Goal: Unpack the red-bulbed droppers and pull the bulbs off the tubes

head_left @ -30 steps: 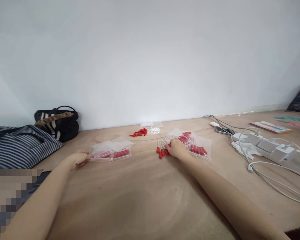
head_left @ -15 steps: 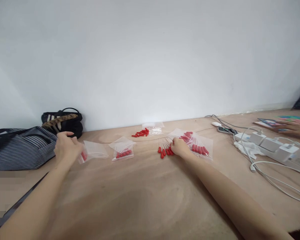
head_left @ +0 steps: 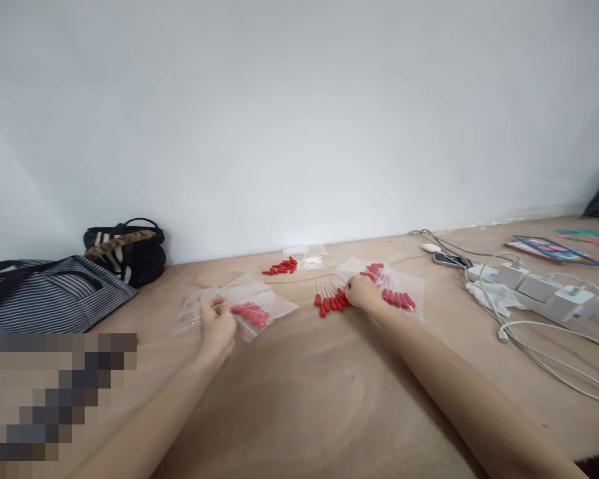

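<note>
My left hand (head_left: 218, 326) pinches a clear zip bag (head_left: 282, 306) with several red rubber bulbs in it. This bag is tilted over the table, and another clear plastic bag (head_left: 184, 318) shows behind and left of the hand. My right hand (head_left: 364, 293) is closed at the right end of a fan of glass droppers (head_left: 324, 303), thin clear tubes with red bulbs toward me. Its fingertips hide the dropper between them. Just beyond and right of it lies a clear bag (head_left: 415, 283) with more red-bulbed droppers.
Loose red bulbs (head_left: 282, 267) lie near the wall beside a bag of clear tubes (head_left: 312, 259). A striped bag (head_left: 54, 293) and a black bag (head_left: 142, 256) stand left. Right are a power strip (head_left: 534, 293), white cables (head_left: 544, 362) and a phone (head_left: 449, 260).
My left hand has carried its bag of red bulbs rightward, over where another bag lay. My right hand has barely moved. Another person's hand at the far right has left the view.
</note>
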`<action>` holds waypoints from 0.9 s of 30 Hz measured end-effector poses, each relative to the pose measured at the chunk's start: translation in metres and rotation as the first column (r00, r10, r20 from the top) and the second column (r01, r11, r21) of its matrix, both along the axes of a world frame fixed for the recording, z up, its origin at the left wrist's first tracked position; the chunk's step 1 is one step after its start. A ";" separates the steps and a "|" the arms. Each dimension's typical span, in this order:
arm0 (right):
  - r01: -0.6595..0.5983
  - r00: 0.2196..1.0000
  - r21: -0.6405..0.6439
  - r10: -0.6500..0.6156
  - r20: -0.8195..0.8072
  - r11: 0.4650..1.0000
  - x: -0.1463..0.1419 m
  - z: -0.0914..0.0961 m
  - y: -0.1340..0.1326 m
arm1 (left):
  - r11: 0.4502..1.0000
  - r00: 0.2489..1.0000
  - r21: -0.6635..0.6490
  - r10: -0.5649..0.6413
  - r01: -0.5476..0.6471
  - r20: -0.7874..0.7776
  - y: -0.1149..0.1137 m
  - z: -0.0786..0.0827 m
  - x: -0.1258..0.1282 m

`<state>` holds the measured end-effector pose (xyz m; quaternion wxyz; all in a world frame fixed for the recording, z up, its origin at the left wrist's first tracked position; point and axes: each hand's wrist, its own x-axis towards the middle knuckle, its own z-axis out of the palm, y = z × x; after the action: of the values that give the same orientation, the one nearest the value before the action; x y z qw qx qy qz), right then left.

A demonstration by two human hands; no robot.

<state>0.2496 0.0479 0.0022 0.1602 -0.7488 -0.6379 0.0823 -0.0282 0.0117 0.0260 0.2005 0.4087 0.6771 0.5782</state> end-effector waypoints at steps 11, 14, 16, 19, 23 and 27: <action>-0.249 0.965 0.147 0.258 -0.043 0.957 0.017 -0.005 -0.008 | 0.911 0.817 -0.050 -0.391 0.410 -0.425 -0.031 -0.044 0.009; -0.343 0.934 0.212 0.356 -0.028 0.915 0.019 -0.009 -0.014 | 0.884 0.562 -0.044 -0.333 0.465 -0.757 -0.014 -0.032 -0.008; -0.374 0.922 0.236 0.386 -0.005 0.897 0.019 -0.012 -0.014 | 0.893 0.420 -0.096 -0.299 0.439 -0.857 0.005 -0.024 -0.017; -0.385 0.921 0.256 0.387 0.045 0.887 0.016 -0.018 -0.013 | 0.917 0.307 -0.202 -0.314 0.344 -0.898 0.032 -0.021 -0.026; -0.361 0.932 0.288 0.336 0.133 0.887 0.010 -0.020 -0.017 | 0.931 0.306 -0.219 -0.309 0.293 -0.900 0.050 -0.024 -0.036; -0.357 0.931 0.312 0.307 0.198 0.880 0.005 -0.019 -0.031 | 0.960 0.326 -0.175 -0.241 0.219 -0.914 0.054 -0.025 -0.050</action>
<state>0.2543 0.0172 -0.0165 0.2256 -0.5926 -0.7711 -0.0577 -0.0783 0.0658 0.0015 -0.1320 0.7520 0.6122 0.2057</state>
